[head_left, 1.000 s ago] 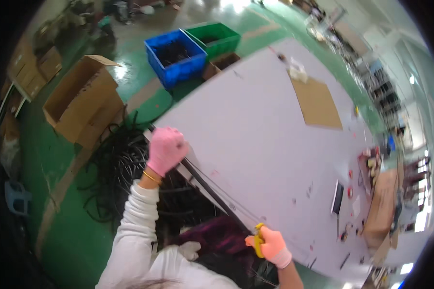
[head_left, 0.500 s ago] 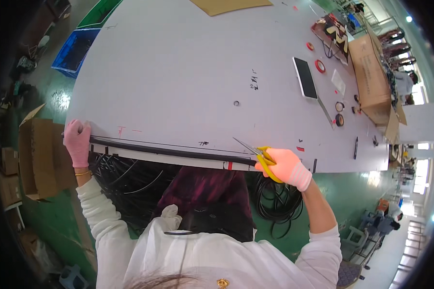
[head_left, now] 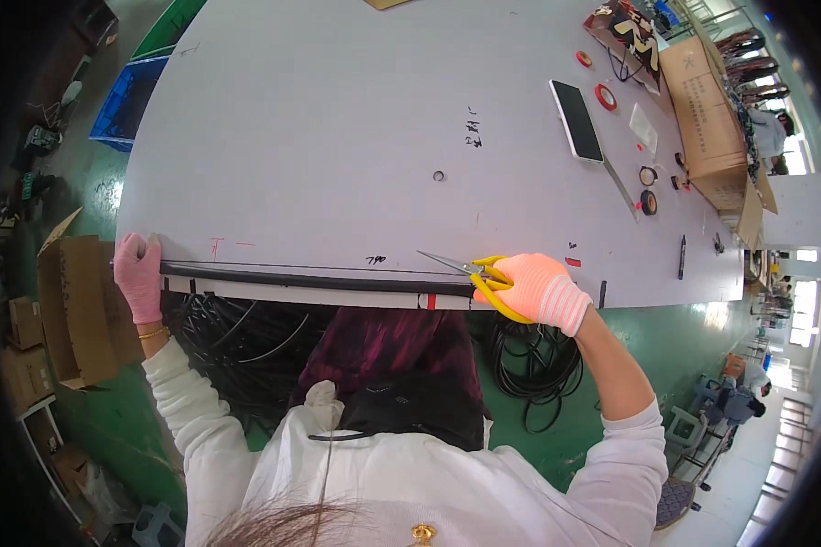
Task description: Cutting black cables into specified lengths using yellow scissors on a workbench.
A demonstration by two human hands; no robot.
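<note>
A long black tube (head_left: 301,281) lies along the front edge of the table (head_left: 319,137), beside a drawn line. At the table's left front corner, my left hand (head_left: 139,278), in a pink glove, is closed around the tube's left end. My right hand (head_left: 543,290), in an orange-pink glove with a striped cuff, grips yellow-handled scissors (head_left: 494,296) near the tube's right end. Their pointed metal blades aim left over the tabletop. My glove hides whether the right fingers also touch the tube. Just left of the scissors, a red mark (head_left: 431,302) shows on the table edge.
A large phone (head_left: 576,123), a metal ruler (head_left: 622,190), a red tape roll (head_left: 606,97), a black tape roll (head_left: 648,202) and a marker (head_left: 681,257) lie on the right. Behind them stands a cardboard box (head_left: 702,118). Coiled black tubing (head_left: 529,365) lies below the table.
The view has shifted, so the tabletop items sit slightly differently in it. Both hands keep their holds at the tube's ends, and the scissors have turned a little flatter.
</note>
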